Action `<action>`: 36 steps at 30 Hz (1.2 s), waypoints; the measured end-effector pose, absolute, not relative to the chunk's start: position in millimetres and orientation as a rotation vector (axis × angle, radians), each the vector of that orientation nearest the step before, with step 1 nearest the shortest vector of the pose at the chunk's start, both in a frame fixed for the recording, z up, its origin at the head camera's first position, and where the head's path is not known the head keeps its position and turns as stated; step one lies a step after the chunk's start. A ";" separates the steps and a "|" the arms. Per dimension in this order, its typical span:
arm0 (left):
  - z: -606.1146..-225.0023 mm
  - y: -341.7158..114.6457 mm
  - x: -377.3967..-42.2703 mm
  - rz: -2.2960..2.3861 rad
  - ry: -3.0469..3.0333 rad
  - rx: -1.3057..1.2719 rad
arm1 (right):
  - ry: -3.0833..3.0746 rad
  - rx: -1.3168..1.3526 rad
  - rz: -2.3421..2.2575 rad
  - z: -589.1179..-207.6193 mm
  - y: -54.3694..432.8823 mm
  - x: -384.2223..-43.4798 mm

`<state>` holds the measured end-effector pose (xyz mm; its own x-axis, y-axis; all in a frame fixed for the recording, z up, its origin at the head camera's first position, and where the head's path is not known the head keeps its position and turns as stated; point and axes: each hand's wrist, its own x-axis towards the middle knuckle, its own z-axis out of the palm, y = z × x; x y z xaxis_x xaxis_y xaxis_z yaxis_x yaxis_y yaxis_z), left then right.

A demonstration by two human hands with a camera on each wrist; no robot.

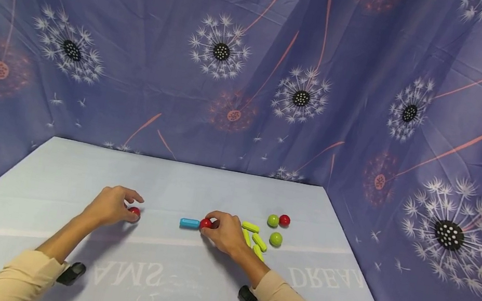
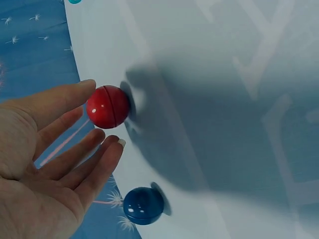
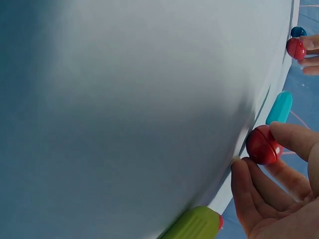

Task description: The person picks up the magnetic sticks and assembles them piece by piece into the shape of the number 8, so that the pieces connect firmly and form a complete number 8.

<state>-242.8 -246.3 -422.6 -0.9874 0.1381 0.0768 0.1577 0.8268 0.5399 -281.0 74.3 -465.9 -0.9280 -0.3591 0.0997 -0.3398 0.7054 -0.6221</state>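
Observation:
My left hand (image 1: 111, 205) is by a red ball (image 1: 134, 211) on the table, thumb tip at the ball's edge. Its other fingers reach loosely past the ball, as the left wrist view shows. A dark blue ball (image 2: 143, 205) lies beside those fingers; in the head view the hand hides it. Between thumb and index finger, my right hand (image 1: 227, 232) pinches a second red ball (image 1: 205, 224). This one stands right at the end of a light blue stick (image 1: 189, 223), which lies flat between the two hands.
Right of the right hand lie several yellow-green sticks (image 1: 259, 242). Past them are a green ball (image 1: 273, 221), another red ball (image 1: 284, 220) and a second green ball (image 1: 276, 238). A patterned purple cloth (image 1: 143, 51) hangs behind and beside the white table (image 1: 160, 180).

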 end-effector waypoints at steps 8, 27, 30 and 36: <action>-429.8 -251.5 -241.0 -0.895 -3.002 -0.193 | 2.873 -0.590 -1.036 -466.2 73.6 -282.6; -440.4 -240.6 -243.4 -0.954 -2.983 -0.179 | 2.877 -0.590 -1.043 -468.4 75.2 -282.1; -440.7 -232.1 -244.2 -0.975 -2.984 -0.196 | 2.873 -0.593 -1.039 -468.8 75.0 -281.9; -442.5 -213.0 -248.0 -0.988 -2.968 -0.217 | 2.865 -0.569 -1.041 -468.4 74.4 -282.2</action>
<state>-248.0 -213.0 -442.5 -0.9904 0.1290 0.0495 0.1329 0.7918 0.5961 -282.2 74.4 -468.4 -0.9318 -0.3526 0.0859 -0.3255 0.7075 -0.6273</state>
